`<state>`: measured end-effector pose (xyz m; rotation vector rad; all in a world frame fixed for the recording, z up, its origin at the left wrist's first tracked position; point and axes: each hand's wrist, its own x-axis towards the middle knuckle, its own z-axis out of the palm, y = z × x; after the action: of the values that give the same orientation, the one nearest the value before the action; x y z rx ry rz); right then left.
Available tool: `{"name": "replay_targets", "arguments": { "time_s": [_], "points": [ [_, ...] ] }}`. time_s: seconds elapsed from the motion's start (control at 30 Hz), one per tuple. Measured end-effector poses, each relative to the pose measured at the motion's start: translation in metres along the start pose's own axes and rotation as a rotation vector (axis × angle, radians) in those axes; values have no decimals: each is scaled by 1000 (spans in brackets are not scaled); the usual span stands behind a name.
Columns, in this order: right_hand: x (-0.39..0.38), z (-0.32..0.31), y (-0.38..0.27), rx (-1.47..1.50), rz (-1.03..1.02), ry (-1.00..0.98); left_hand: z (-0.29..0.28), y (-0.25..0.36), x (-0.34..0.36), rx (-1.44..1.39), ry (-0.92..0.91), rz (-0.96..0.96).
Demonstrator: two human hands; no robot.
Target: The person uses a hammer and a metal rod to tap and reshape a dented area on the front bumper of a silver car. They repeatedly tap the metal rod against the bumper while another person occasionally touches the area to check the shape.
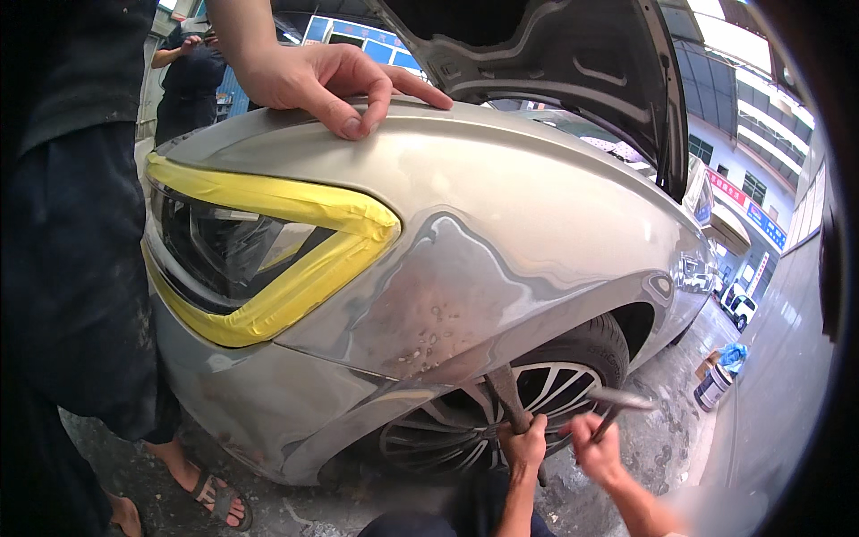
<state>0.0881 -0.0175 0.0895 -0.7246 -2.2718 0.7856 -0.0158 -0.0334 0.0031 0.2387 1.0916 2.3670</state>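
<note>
L hand [523,445] clenched: bar [507,398] up-left (under fender [465,295]) | R hand [598,452] grips hammer [617,403]

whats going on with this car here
A person crouches by the front wheel of a silver car. Their left hand grips a metal bar pushed up behind the sanded, dented fender, while the right hand holds a hammer near the tyre. A co-worker's hand rests on top of the fender. The headlight is edged with yellow masking tape, and the hood is up.
</note>
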Motion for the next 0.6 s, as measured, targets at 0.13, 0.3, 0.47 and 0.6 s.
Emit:
{"name": "replay_targets", "arguments": {
  "time_s": [0.13, 0.3, 0.47, 0.6],
  "points": [
    [-48, 10, 116, -199, 70, -85, 1, -4, -4, -56, 46, -16],
    [-67, 37, 185, 272, 374, -303, 1, -5, -4, -110, 67, -95],
    [-59, 40, 205, 381, 163, -263, 11, -8, 0, -70, 101, -29],
    [-49, 26, 217, 296, 173, -207, 19, -16, 5, -59, 13, -38]
  ]
}}
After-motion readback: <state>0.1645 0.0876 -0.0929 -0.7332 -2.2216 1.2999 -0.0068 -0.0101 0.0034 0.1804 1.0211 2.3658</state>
